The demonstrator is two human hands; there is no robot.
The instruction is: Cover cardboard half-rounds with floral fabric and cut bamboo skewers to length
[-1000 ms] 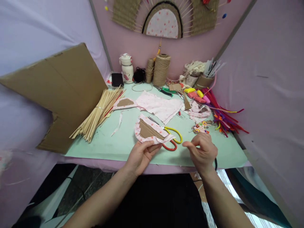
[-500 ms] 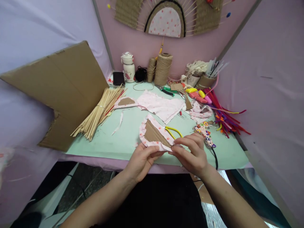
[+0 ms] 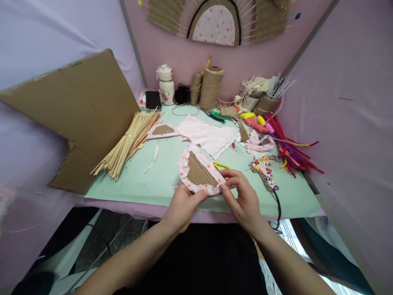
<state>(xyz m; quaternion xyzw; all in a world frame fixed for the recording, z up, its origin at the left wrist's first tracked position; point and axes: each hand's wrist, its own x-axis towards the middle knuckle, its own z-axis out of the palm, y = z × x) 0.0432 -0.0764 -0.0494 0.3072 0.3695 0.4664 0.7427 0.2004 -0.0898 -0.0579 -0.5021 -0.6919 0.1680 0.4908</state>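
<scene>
Between my hands is a half-round cardboard piece (image 3: 201,172), its edges wrapped in white fabric with pinkish-red spots. My left hand (image 3: 184,205) pinches its near edge, thumb on top. My right hand (image 3: 241,196) grips the right corner between thumb and fingers. Just behind that corner lies a yellow-handled tool (image 3: 221,165), mostly hidden by the piece and my right hand. Beyond the piece a sheet of the pink-white fabric (image 3: 208,133) is spread out. A smaller fabric-edged cardboard half-round (image 3: 163,130) rests left of it.
A flower-patterned glue gun (image 3: 265,172) lies to the right, its cord over the front edge. Pipe cleaners (image 3: 294,153) are heaped behind it. Wooden sticks (image 3: 129,143) lie bundled at left beside a large cardboard sheet (image 3: 89,119). Twine spools (image 3: 211,88) and a bottle (image 3: 166,85) stand at the back.
My right hand has moved left and down, its fingers now closed nearer the piece's right corner. The piece has shifted slightly up and left. More of the yellow handles is covered.
</scene>
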